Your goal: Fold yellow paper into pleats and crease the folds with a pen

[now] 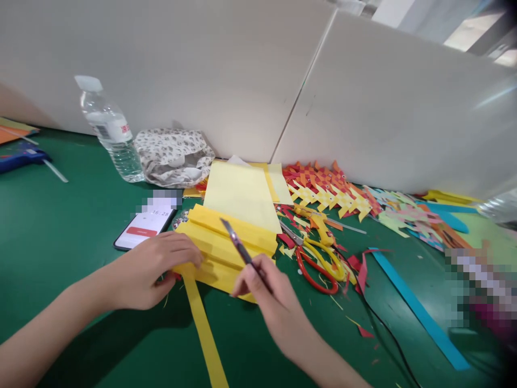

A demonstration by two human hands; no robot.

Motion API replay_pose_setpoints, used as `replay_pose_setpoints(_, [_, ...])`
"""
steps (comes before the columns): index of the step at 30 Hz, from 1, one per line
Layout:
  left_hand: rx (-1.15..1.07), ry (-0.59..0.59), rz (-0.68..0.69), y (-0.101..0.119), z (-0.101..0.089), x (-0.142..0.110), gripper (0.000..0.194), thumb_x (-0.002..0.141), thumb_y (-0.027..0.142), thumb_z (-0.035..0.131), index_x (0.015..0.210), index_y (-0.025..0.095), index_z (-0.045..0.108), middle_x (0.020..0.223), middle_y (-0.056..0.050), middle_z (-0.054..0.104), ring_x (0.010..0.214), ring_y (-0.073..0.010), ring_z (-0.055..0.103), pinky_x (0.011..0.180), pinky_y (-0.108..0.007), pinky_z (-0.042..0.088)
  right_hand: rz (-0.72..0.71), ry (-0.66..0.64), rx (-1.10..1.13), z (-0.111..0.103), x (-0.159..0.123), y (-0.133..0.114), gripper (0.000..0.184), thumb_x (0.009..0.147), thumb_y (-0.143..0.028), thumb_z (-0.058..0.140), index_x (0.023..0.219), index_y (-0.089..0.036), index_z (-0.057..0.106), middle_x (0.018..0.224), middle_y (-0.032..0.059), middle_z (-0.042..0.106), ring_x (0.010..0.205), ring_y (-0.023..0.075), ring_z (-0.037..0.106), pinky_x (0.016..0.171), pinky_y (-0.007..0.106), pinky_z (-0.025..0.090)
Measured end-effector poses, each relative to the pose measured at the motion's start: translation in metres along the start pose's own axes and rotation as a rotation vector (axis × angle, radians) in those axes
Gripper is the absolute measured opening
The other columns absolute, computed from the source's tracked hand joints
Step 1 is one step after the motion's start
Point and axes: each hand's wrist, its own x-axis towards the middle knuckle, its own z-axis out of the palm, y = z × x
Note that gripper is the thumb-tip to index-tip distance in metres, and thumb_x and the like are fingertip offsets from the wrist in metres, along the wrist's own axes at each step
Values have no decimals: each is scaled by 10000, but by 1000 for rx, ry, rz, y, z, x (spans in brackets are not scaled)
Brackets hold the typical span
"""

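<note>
My right hand (270, 302) is closed around a slim dark craft knife (241, 249), its tip pointing up and to the left over the paper. Beneath it lies a yellow sheet of paper (226, 245) creased into pleats. My left hand (155, 269) pinches the left end of this sheet, with curled fingers. Something small and red shows by its thumb, too hidden to name. A narrow yellow paper strip (202, 328) runs from below these fingers toward the front edge of the view. Behind the pleated sheet rests a pale yellow sheet (238, 186).
On the green table (81, 210) a phone (145, 221) lies left, near a water bottle (113, 132) and a patterned cloth pouch (173, 153). Rightward are red-handled scissors (317, 277), a yellow glue gun (319, 223) with its cable, woven paper pieces (331, 196) and a blue strip (420, 310).
</note>
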Motion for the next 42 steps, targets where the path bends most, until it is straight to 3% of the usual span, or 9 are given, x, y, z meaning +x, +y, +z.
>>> replay_pose_setpoints(7, [161, 5, -14, -1, 10, -10, 264, 688, 62, 453, 844, 215, 600, 837, -36, 640, 788, -203, 584, 736, -347, 428, -28, -132, -136, 19, 14, 17, 253, 973, -426, 345, 886, -218, 459, 1074, 73, 664, 1016, 216, 601, 773, 299, 417])
replay_pose_setpoints(15, [39, 0, 21, 1, 6, -12, 177, 836, 111, 506, 763, 233, 612, 823, 5, 661, 829, -162, 584, 754, -300, 408, -92, -56, -346, 16, 14, 26, 238, 969, -405, 335, 854, -235, 455, 741, 24, 619, 794, 222, 627, 662, 297, 427])
replay_pose_setpoints(19, [-52, 16, 14, 8, 2, -8, 142, 842, 151, 561, 761, 247, 628, 746, 36, 668, 757, -135, 592, 722, -262, 417, -68, -35, -367, 7, 9, 20, 261, 958, -433, 349, 867, -220, 470, 793, 26, 628, 694, 189, 591, 631, 295, 423])
replay_pose_setpoints(22, [-29, 54, 23, 18, 4, -1, 111, 841, 168, 568, 786, 243, 629, 732, 38, 661, 701, -130, 602, 680, -252, 425, -66, -40, -339, 4, -2, 7, 306, 836, -499, 562, 923, -208, 521, 925, 45, 648, 793, 204, 598, 676, 300, 449])
replay_pose_setpoints(24, [23, 75, 33, 26, 6, 6, 115, 862, 188, 541, 809, 236, 631, 744, 30, 658, 699, -138, 610, 648, -251, 427, -82, -53, -307, 5, -8, -1, 339, 733, -426, 697, 934, -206, 536, 952, 41, 661, 817, 204, 613, 693, 290, 468])
replay_pose_setpoints(27, [73, 93, 37, 39, 9, 18, 162, 907, 220, 477, 882, 235, 636, 792, 17, 668, 739, -152, 626, 648, -253, 440, -141, -37, -288, 3, -12, -5, 147, 767, -229, 636, 869, -207, 531, 845, 14, 685, 701, 161, 632, 654, 257, 477])
replay_pose_setpoints(32, [114, 211, -44, 45, 12, 32, 152, 894, 226, 481, 917, 220, 631, 775, -7, 676, 666, -141, 628, 547, -214, 423, -177, 240, -415, -44, -4, 1, 197, 784, -195, 551, 672, -233, 393, 765, 28, 704, 676, 183, 652, 616, 273, 485])
replay_pose_setpoints(38, [198, 99, -16, 35, 26, 27, 119, 871, 228, 520, 915, 236, 631, 869, -12, 687, 772, -171, 644, 609, -235, 461, -123, 704, -867, -128, 8, 22, 221, 748, -305, 559, 684, -247, 355, 785, 64, 700, 642, 238, 635, 570, 320, 428])
replay_pose_setpoints(42, [228, 81, 36, 31, 33, 24, 154, 900, 229, 488, 921, 233, 641, 870, -22, 679, 802, -168, 631, 664, -244, 470, -94, 703, -944, -125, 6, 31, 278, 763, -482, 574, 730, -239, 443, 676, 38, 644, 589, 225, 611, 510, 297, 392])
